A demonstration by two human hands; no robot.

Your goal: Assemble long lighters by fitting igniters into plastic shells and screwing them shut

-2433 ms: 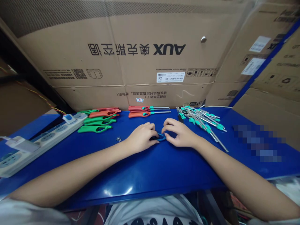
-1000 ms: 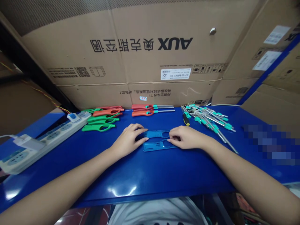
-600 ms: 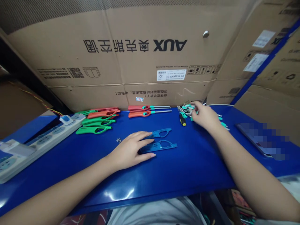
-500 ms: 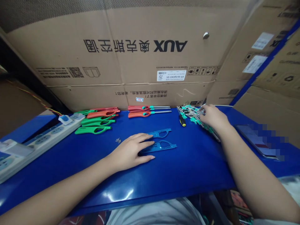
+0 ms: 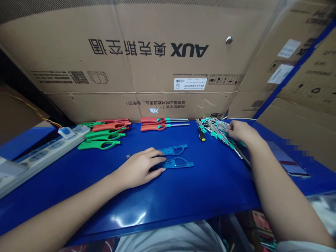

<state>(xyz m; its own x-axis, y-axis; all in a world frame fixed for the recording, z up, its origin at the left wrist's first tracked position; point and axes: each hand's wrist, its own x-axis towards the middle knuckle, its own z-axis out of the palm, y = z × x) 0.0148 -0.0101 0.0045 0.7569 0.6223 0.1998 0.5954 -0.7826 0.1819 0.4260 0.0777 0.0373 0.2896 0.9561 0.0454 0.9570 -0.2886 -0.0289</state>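
Two translucent blue plastic handle shells [image 5: 171,163]: left ends hidden under the fingers of the left hand [image 5: 140,168]. Heap of silver metal tubes with teal plastic collars [image 5: 221,133]: overlapping, count indeterminable; part concealed by the right hand [image 5: 243,134] — whether a piece is grasped, not discernible. Black tool handle with yellow end [image 5: 201,135]: remainder obscured at the heap. Cluster of silvery metal pieces [image 5: 128,156]: too small to identify. Dark rectangular phone [image 5: 292,165]: upper right edge pixelated. White multi-socket power strip [image 5: 49,152]: cut off at left. Brown printed cardboard panel [image 5: 147,26]: top cropped — finest print on its white label [image 5: 190,84] illegible.
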